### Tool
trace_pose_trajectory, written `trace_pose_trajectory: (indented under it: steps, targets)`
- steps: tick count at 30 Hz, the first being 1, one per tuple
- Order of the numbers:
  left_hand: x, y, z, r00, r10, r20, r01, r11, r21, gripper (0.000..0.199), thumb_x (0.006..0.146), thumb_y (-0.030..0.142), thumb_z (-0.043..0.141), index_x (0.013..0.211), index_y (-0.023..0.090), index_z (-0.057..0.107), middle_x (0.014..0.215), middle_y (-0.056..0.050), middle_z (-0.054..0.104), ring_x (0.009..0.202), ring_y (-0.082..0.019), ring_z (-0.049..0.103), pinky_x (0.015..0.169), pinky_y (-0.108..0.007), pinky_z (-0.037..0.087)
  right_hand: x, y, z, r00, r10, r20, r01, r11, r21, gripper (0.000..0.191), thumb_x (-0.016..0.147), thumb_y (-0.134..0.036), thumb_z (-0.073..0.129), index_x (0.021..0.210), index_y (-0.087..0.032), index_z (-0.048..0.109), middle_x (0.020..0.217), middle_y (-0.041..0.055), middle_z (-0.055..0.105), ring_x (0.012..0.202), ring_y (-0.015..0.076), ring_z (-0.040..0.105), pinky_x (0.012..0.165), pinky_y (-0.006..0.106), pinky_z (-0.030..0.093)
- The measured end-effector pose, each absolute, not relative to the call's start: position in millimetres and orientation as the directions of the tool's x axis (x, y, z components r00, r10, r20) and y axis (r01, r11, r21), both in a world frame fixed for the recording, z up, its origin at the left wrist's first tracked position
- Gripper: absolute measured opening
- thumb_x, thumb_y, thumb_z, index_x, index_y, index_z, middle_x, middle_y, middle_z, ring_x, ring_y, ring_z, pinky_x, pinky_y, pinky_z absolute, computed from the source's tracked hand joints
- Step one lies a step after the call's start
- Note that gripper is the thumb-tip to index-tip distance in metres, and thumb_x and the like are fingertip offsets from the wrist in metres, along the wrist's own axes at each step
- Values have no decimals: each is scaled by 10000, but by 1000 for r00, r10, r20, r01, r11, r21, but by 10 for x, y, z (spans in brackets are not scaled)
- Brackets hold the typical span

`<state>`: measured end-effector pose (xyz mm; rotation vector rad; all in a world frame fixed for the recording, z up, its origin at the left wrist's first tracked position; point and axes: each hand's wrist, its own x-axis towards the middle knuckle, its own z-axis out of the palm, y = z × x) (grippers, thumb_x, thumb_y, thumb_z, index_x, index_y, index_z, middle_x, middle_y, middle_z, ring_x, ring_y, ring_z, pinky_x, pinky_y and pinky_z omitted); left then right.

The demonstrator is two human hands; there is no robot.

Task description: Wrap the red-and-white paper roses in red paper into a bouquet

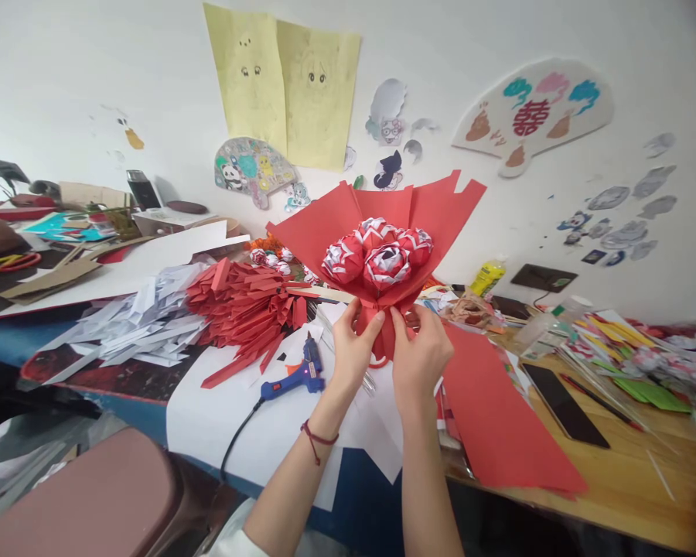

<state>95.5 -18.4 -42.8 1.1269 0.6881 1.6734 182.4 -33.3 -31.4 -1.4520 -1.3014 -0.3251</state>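
Observation:
A paper flower bouquet stands upright before me, with red-and-white folded paper flowers (387,264) inside a flared red paper wrapper (452,216). At its narrow neck, my left hand (356,344) pinches the red paper from the left. My right hand (423,348) grips the same neck from the right, its fingers curled close to the left hand's fingertips. A red ribbon-like strip (380,362) loops below the hands. To the left of my left hand, a blue hot glue gun (295,377) rests on white paper (220,433).
Piles of red paper strips (249,305) and white paper strips (145,317) lie left. Red paper sheets (499,418), a phone (565,404) and a pen (600,402) are on the wooden table (661,480). A yellow bottle (487,276) stands near the wall. A stool (93,499) is lower left.

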Motion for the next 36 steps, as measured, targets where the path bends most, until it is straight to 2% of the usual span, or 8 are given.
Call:
trace_pose_trajectory:
  steps: [6,11,15,19,23,29,36]
  targets:
    - [963,-140,-438,-129,927,352,-390,-374,842,411,826,299,702,1211,179,620,1250,-104,667,1124,-258,630,968,-372,519,1835,-273,-328,325,548,771,823,238,-516,273,956,-369,514,923,-149,673,847,84,690,763,197,614,711,292,433]
    - [953,-138,-445,-140,921,364,-383,-389,838,388,839,291,688,1203,176,620,1234,-105,670,1115,-256,631,962,-370,519,1849,-257,-322,395,597,698,743,239,-625,299,934,-391,520,844,-155,680,754,67,688,679,185,612,644,279,427]
    - [943,-145,-436,-147,915,376,-384,-403,831,358,839,282,686,1175,169,636,1202,-101,683,1096,-244,637,954,-357,522,1864,-260,-282,457,663,594,655,202,-729,258,862,-395,605,747,-175,676,675,47,689,614,175,616,639,279,444]
    - [941,-133,-436,-138,915,379,-403,-402,822,378,836,284,689,1194,175,635,1245,-104,670,1138,-257,626,982,-381,513,1896,-220,-284,478,759,442,463,209,-861,208,784,-382,662,816,-183,709,742,57,733,687,200,684,696,292,503]
    - [937,-128,-439,-137,920,367,-409,-390,825,406,822,286,703,1206,176,633,1253,-106,668,1161,-274,619,996,-406,510,1936,-160,-316,476,810,342,248,250,-936,272,723,-359,687,908,-162,723,840,79,756,760,221,717,716,296,540]
    - [945,-145,-415,-148,919,366,-374,-394,839,403,826,290,700,1206,170,637,1239,-112,672,1132,-274,628,985,-410,513,1944,-171,-296,511,747,425,369,256,-894,261,756,-383,672,883,-160,717,824,76,751,743,212,706,715,292,525]
    - [968,-151,-413,-149,915,374,-375,-402,835,410,828,295,699,1212,167,636,1252,-119,667,1148,-276,619,998,-409,504,1993,-204,-288,500,756,423,422,214,-881,276,776,-415,681,812,-147,738,730,55,733,642,177,636,651,271,477]
